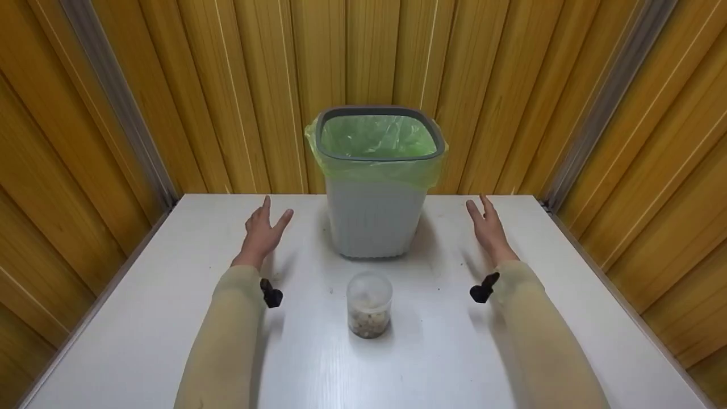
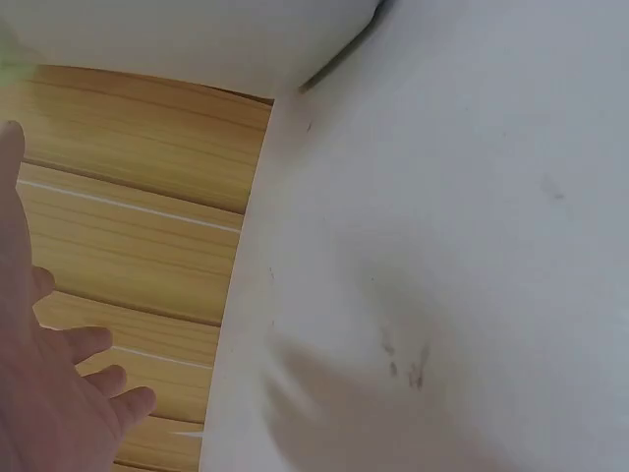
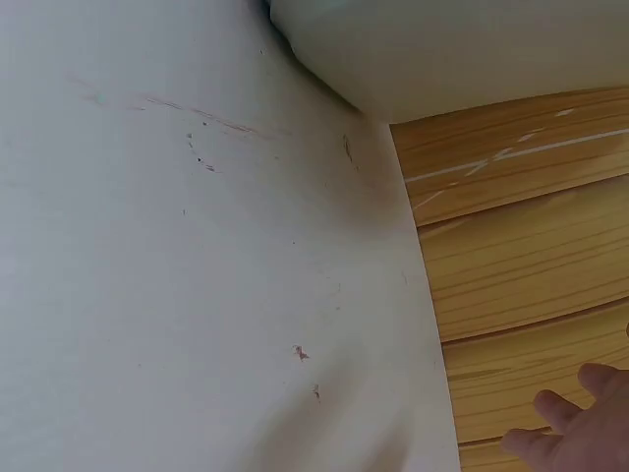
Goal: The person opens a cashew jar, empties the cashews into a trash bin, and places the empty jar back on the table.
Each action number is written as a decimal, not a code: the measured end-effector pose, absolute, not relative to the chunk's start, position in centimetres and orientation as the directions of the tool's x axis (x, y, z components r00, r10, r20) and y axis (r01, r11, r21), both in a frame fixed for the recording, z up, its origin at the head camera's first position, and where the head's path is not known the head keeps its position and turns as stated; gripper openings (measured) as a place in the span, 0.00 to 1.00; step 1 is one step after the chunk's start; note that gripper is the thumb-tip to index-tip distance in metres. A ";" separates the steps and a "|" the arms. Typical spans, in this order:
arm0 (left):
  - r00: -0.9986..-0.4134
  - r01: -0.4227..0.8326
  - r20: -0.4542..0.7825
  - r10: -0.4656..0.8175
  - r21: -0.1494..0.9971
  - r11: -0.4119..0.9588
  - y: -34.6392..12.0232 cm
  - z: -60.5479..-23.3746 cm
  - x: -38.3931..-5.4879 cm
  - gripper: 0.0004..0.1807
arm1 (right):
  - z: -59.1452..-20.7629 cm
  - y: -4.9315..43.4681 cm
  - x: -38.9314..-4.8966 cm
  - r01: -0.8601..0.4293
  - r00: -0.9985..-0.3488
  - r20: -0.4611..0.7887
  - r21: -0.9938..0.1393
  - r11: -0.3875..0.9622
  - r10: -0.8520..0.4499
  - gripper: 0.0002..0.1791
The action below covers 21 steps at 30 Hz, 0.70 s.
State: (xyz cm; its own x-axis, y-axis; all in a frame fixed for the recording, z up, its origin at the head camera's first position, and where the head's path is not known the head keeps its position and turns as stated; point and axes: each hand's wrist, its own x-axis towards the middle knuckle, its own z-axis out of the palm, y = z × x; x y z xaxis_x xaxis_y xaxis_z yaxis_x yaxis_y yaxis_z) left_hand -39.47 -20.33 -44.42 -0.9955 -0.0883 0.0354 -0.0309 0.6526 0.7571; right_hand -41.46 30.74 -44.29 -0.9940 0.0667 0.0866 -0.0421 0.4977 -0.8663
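Held above the table, my left hand [image 1: 263, 234] has its fingers extended and thumb apart, to the left of a white trash can [image 1: 375, 218]. My right hand [image 1: 489, 230] mirrors it on the can's right side, fingers straight and holding nothing. A green bag [image 1: 377, 136] lines the can, folded over its top under a dark grey rim [image 1: 377, 159]. In front of the can stands a translucent plastic cup [image 1: 369, 304], its lower part filled with small pale brown bits. Both wrist views show the can's lower wall at the top, apart from the fingers.
The white table [image 1: 318, 375] bears small specks and faint scratches. Wood-patterned panels [image 1: 369, 51] rise behind it and on both sides, with grey metal posts [image 1: 116, 96] at the corners. Each sleeve carries a small black device [image 1: 271, 293] at the wrist.
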 end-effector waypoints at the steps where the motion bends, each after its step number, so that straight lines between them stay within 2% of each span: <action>1: -0.996 -0.018 0.046 -0.082 0.761 0.649 -20.2 -44.6 -39.4 0.54 | -44.4 30.7 -41.4 -0.046 -0.994 0.090 -0.871 0.488 0.067 0.49; 10: -0.989 0.051 0.123 -0.086 0.812 0.581 -19.3 -45.7 -38.4 0.50 | -45.0 30.2 -40.5 -0.077 -0.994 0.103 -0.911 0.406 0.042 0.44; 16: -0.982 0.073 0.152 -0.115 0.858 0.508 -18.5 -46.0 -37.5 0.46 | -43.5 28.8 -38.2 -0.104 -0.994 0.111 -0.940 0.324 0.004 0.38; 21: -0.977 0.109 0.178 -0.117 0.889 0.445 -17.8 -46.3 -36.6 0.43 | -44.7 28.5 -38.2 -0.125 -0.991 0.130 -0.962 0.243 0.007 0.37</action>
State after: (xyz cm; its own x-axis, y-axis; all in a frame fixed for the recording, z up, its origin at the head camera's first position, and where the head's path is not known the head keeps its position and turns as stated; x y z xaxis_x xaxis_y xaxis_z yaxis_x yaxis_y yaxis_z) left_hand -36.63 -17.84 -46.30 -0.9770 -0.1166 0.1785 0.1093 0.4452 0.8888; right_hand -38.18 28.49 -44.68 -0.9914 0.0072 0.1303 -0.1247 0.2428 -0.9620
